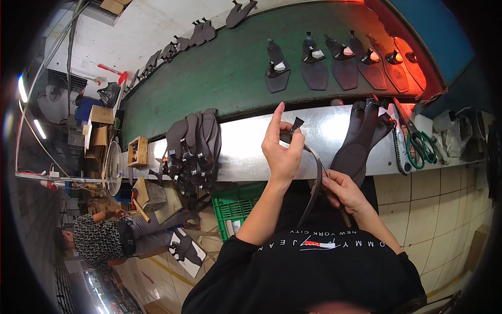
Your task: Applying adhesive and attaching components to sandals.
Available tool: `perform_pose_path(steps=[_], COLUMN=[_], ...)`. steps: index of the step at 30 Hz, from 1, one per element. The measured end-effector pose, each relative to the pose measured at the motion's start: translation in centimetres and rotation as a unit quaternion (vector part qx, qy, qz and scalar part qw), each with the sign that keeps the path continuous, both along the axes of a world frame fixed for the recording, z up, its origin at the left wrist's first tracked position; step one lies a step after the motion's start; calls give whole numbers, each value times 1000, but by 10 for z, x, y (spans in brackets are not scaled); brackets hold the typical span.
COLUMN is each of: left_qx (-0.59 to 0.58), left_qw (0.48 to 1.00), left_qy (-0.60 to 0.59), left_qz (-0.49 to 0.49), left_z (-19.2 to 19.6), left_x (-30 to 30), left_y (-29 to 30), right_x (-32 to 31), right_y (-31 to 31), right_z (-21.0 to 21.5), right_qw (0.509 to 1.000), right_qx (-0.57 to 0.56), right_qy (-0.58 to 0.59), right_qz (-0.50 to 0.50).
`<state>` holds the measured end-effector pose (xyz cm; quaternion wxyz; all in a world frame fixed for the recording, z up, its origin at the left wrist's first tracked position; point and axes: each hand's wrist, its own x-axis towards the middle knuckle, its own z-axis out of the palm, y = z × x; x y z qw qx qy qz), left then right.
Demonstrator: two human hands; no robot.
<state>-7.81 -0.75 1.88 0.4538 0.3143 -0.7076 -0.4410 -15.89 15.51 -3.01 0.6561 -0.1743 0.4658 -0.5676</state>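
In front of my chest I hold a dark brown heeled sandal sole [317, 180], turned nearly edge-on. My left hand [282, 152] closes its thumb and lower fingers round the heel end, with the index finger pointing up; the small black heel shows above the thumb. Lower down, my right hand [346, 192] pinches the sole's side between thumb and fingers. Whatever lies behind those fingers is hidden. Just beyond the right hand, more dark heeled soles [351, 152] lie on the metal ledge [240, 146].
A pile of soles [193, 146] hangs over the ledge at left, near a wooden box [137, 152]. Green-handled scissors [422, 149] and a cutter knife [401, 154] lie right. Strapped sandals [315, 68] line the green belt [230, 68]. A green crate [232, 204] stands below; a co-worker [104, 235] is left.
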Motion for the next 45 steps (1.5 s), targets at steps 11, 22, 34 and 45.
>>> perform_pose_path(steps=[11,22,34,45], left_qx=[101,479,433,43], left_qw=[994,850,863,986], left_qy=[-15,12,106,71], left_qz=[-45,-219,-237,147], left_z=[-22,-41,-53,40], left_x=[5,32,63,209], left_y=[-14,24,54,-35], right_x=[-21,-34,-20,-32], right_y=[2,-5,-8,-9], right_z=[8,18,-13,-1], right_qw=[990,976,974,975], right_qx=[-34,-44,-65,-78], right_qy=[28,150,162,192], right_qz=[-137,-149,-143,-77])
